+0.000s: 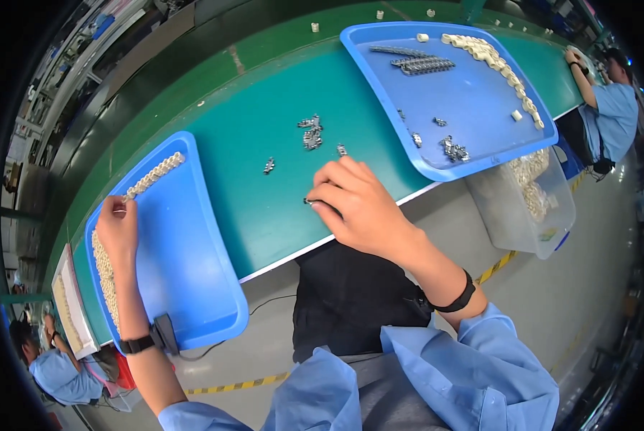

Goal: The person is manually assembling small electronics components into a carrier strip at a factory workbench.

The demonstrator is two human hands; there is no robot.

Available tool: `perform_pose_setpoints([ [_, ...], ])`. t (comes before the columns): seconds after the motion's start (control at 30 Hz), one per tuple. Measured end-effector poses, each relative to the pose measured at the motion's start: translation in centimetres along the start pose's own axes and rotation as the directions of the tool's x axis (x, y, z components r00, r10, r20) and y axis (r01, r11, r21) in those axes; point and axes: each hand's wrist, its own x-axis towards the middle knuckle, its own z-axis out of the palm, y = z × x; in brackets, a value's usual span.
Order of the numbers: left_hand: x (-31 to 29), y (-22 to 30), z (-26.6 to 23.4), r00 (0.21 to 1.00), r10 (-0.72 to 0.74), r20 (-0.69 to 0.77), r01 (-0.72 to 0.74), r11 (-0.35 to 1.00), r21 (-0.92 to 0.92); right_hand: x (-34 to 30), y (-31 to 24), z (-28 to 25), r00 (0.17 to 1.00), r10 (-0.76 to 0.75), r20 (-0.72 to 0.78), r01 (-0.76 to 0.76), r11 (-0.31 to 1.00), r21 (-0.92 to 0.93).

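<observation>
My left hand [118,228] is over the far left side of a blue tray [214,237], fingers pinched at the near end of a row of small cream-white parts [156,174]. A bit of white shows at its fingertips. More cream parts [104,276] line that tray's left side. My right hand [361,208] hovers above the front of the green table, thumb and forefinger pinching a small dark metal piece [308,202]. Beyond it lie a cluster of small metal parts [312,133], a single one [269,166] to its left, and another [341,149] beside my knuckles.
A second blue tray [437,174] on the right holds cream rings [490,54], metal strips [422,65] and loose metal parts [454,149]. Below it is a clear plastic bin [508,223] of cream parts. Co-workers sit at far right [613,115] and far left [63,373].
</observation>
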Motion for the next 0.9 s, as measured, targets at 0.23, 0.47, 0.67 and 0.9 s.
perform_pose_setpoints([
  [0.23, -3.7, 7.4, -4.0, 0.999, 0.007, 0.031, 0.002, 0.957, -0.289, -0.2, 0.1, 0.4, 0.995, -0.088, -0.045, 0.087, 0.996, -0.037],
  [0.47, -10.8, 16.1, -7.3, 0.950, 0.312, 0.019, -0.270, 0.849, -0.453, 1.0, -0.2, -0.1, 0.989, -0.077, 0.122, 0.086, 0.994, -0.067],
  [0.67, -16.6, 21.1, -6.1, 0.924, 0.381, -0.007, -0.302, 0.720, -0.625, 1.5, -1.2, -1.1, 0.995, -0.082, 0.056, 0.073, 0.986, 0.148],
  [0.9, -19.5, 23.1, -3.9, 0.962, 0.271, 0.023, -0.149, 0.595, -0.790, -1.1, -3.6, -4.0, 0.983, 0.152, 0.101, -0.165, 0.496, 0.852],
])
